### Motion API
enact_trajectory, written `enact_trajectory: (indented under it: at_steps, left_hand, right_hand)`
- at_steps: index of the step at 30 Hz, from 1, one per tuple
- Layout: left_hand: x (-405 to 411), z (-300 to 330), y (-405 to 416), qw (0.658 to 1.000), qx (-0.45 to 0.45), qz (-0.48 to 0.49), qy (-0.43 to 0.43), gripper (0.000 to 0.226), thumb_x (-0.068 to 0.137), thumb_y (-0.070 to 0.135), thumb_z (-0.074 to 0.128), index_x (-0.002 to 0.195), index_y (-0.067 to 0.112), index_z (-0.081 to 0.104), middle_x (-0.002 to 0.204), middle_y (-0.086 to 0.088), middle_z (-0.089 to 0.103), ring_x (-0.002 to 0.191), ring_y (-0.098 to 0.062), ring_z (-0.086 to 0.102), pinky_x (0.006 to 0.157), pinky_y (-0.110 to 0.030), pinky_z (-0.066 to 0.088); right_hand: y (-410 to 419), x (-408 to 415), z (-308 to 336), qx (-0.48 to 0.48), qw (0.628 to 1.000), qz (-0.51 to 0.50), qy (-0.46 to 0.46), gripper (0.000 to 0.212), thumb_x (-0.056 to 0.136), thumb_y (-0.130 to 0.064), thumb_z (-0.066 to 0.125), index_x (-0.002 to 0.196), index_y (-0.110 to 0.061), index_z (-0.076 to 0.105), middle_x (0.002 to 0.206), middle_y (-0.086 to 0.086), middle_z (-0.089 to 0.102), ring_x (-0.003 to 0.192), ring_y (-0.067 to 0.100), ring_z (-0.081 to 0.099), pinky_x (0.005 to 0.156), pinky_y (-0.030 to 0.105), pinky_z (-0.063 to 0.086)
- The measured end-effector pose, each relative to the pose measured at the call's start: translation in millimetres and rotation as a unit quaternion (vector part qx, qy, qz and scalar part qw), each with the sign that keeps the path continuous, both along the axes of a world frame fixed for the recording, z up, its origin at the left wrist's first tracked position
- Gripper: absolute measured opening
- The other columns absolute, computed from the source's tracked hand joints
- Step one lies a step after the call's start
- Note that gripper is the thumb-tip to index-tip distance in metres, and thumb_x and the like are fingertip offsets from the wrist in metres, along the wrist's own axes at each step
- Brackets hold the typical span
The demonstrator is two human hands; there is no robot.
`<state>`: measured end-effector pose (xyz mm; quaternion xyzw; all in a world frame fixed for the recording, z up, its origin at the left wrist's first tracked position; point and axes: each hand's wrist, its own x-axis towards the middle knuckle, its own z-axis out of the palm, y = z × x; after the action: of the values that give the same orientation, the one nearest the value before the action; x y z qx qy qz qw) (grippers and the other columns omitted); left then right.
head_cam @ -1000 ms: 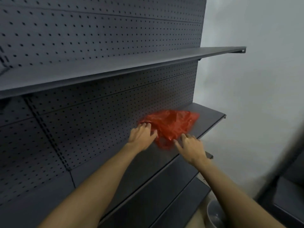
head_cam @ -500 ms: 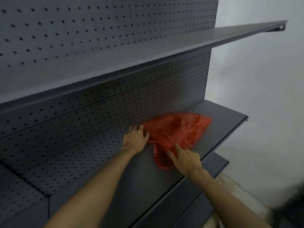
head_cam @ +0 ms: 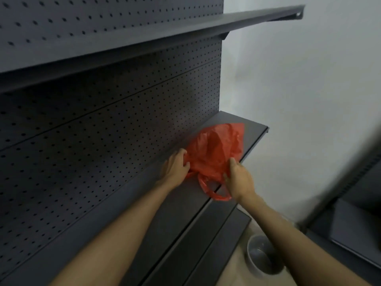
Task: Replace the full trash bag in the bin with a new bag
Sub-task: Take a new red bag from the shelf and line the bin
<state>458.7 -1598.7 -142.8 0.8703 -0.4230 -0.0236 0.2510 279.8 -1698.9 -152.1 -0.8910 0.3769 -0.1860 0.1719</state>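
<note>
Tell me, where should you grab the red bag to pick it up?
Probably by the handle loop of the red bag, coming from the front. The loop hangs over the shelf edge, open and easy to hook; the rest is a loose, crumpled bundle.

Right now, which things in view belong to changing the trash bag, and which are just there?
Part of the job:
- red bag, lying on the shelf
- left hand and right hand, both touching the red bag
- bin on the floor below

Just there:
- upper shelf
- pegboard back panel
- wall
</note>
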Motion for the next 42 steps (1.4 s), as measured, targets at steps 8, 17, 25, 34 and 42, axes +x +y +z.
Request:
enact_trajectory:
  at_steps: [8, 17, 25, 34, 42]
  left_hand:
    - [-97, 15, -91, 0.988, -0.093, -0.12, 0.012, 0.022, 0.088, 0.018, 0.061, 0.109, 0.017, 0.061, 0.111, -0.005, 0.061, 0.099, -0.027, 0.061, 0.082, -0.041, 0.051]
    - [-204, -20, -146, 0.976, -0.086, -0.194, 0.048, 0.026, 0.089, 0.02, 0.059, 0.115, 0.016, 0.062, 0.118, -0.003, 0.061, 0.104, -0.024, 0.06, 0.086, -0.039, 0.049]
    - [-262, -82, -166, 0.978, -0.017, -0.194, 0.077, 0.024, 0.091, 0.023, 0.059, 0.114, 0.013, 0.062, 0.116, -0.005, 0.061, 0.104, -0.025, 0.06, 0.085, -0.037, 0.046]
    - [-292, -212, -183, 0.98, 0.069, -0.15, 0.111, 0.018, 0.087, 0.018, 0.063, 0.104, 0.013, 0.066, 0.108, -0.005, 0.062, 0.098, -0.025, 0.062, 0.083, -0.039, 0.049]
    - [-285, -369, -191, 0.969, 0.147, -0.134, 0.144, 0.022, 0.091, 0.025, 0.058, 0.109, 0.015, 0.063, 0.108, -0.003, 0.059, 0.095, -0.024, 0.06, 0.076, -0.035, 0.046]
  right_hand:
    - [-59, -103, 23, 0.031, 0.981, -0.168, -0.095, 0.055, 0.087, 0.002, 0.047, 0.138, 0.001, 0.027, 0.099, 0.028, 0.062, 0.089, 0.047, 0.059, 0.073, 0.049, 0.048]
    - [-85, -215, -4, 0.093, 0.942, -0.312, -0.085, 0.029, 0.091, -0.011, 0.054, 0.118, -0.001, 0.049, 0.107, 0.023, 0.065, 0.096, 0.043, 0.061, 0.079, 0.046, 0.051]
    - [-108, -278, -81, 0.181, 0.925, -0.33, -0.052, 0.032, 0.092, -0.009, 0.046, 0.123, -0.007, 0.053, 0.114, 0.019, 0.066, 0.103, 0.041, 0.061, 0.089, 0.051, 0.051]
    - [-144, -297, -217, 0.291, 0.908, -0.299, -0.052, 0.034, 0.087, -0.009, 0.052, 0.12, -0.016, 0.061, 0.113, 0.016, 0.068, 0.104, 0.038, 0.063, 0.088, 0.048, 0.053]
    - [-162, -284, -370, 0.373, 0.88, -0.287, -0.065, 0.027, 0.089, -0.004, 0.049, 0.113, -0.009, 0.062, 0.106, 0.016, 0.068, 0.082, 0.038, 0.068, 0.071, 0.055, 0.058]
